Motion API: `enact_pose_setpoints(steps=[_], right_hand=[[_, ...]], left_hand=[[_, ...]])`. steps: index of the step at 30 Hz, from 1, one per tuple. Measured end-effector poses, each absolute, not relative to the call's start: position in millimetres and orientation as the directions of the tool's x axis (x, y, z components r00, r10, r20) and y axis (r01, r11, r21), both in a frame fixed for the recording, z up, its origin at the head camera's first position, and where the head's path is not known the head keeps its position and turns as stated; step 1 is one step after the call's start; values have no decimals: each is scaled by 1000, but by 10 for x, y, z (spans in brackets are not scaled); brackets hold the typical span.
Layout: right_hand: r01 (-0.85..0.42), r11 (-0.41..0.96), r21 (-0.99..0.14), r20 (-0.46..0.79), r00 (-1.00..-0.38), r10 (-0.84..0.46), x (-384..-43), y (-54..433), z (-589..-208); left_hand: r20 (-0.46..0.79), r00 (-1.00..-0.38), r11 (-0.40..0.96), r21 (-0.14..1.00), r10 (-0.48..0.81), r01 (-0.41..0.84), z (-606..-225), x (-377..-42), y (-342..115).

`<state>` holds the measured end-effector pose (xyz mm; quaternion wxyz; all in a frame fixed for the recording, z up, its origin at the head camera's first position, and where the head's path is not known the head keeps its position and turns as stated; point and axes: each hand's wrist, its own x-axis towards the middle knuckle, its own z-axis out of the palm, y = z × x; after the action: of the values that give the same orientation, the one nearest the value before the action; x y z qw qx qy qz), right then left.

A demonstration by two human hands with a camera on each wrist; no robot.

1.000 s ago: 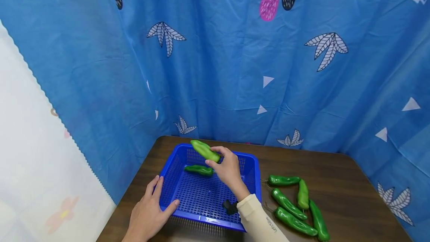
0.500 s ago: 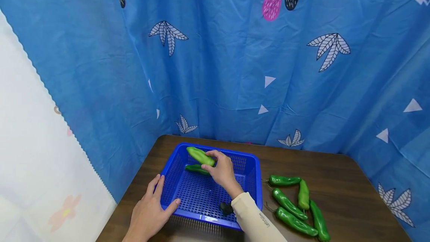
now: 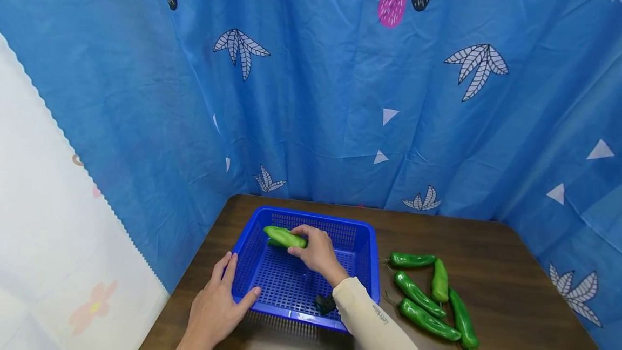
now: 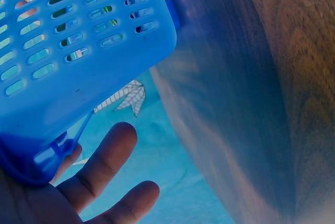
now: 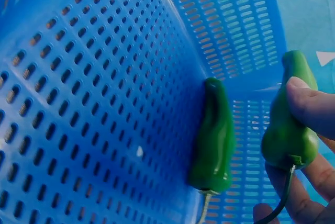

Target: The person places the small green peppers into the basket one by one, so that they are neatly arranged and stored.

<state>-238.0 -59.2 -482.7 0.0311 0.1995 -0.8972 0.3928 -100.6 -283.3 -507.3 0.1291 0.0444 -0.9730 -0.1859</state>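
Observation:
My right hand (image 3: pixel 317 251) pinches a light green chili pepper (image 3: pixel 284 237) between thumb and fingers, inside the blue plastic basket (image 3: pixel 316 315). In the right wrist view this pepper (image 5: pixel 289 130) hangs above the basket floor, its dark stem toward the hand. A darker green pepper (image 5: pixel 213 140) lies on the floor against the far wall; from the head it is mostly hidden behind the held one. At the basket's near left corner rests my left hand (image 3: pixel 214 304), its fingers fairly straight along the outside and its thumb at the front rim. The left wrist view shows these fingers (image 4: pixel 102 166) under the rim.
Several green peppers (image 3: pixel 418 293) lie on the brown wooden table (image 3: pixel 515 285), right of the basket. A blue patterned curtain (image 3: pixel 330 96) hangs behind and at both sides. White cloth (image 3: pixel 58 204) hangs at the left. A black wrist device (image 3: pixel 324 303) sits below my right hand.
My right hand has lowered the light green pepper and moved it slightly left, from above the far rim down into the basket over the darker pepper. The left hand has stayed at the corner.

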Motion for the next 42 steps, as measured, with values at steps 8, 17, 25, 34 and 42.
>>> enact_pose_setpoints(steps=[8,17,25,34,42], right_hand=[[-389,626,-676,155,-905,-395,-2398,-585,-4908],[-400,663,-633,113,-894,-433,-2409,-586,-4962],[-412,666,-622,87,-881,-464,-2406,-564,-4985],[-425,682,-595,68,-872,-485,-2391,-566,-5020],[-428,680,-595,41,-861,-506,-2411,-562,-5064]], left_hand=[[238,-962,928,370,-135,-39,-5085,-1005,-2825],[216,-966,931,362,-140,-54,-5063,-1012,-2820],[206,-968,929,366,-144,-60,-5035,-1006,-2804],[183,-972,927,368,-145,-68,-5041,-989,-2812],[209,-968,927,372,-136,-50,-5058,-1007,-2821]])
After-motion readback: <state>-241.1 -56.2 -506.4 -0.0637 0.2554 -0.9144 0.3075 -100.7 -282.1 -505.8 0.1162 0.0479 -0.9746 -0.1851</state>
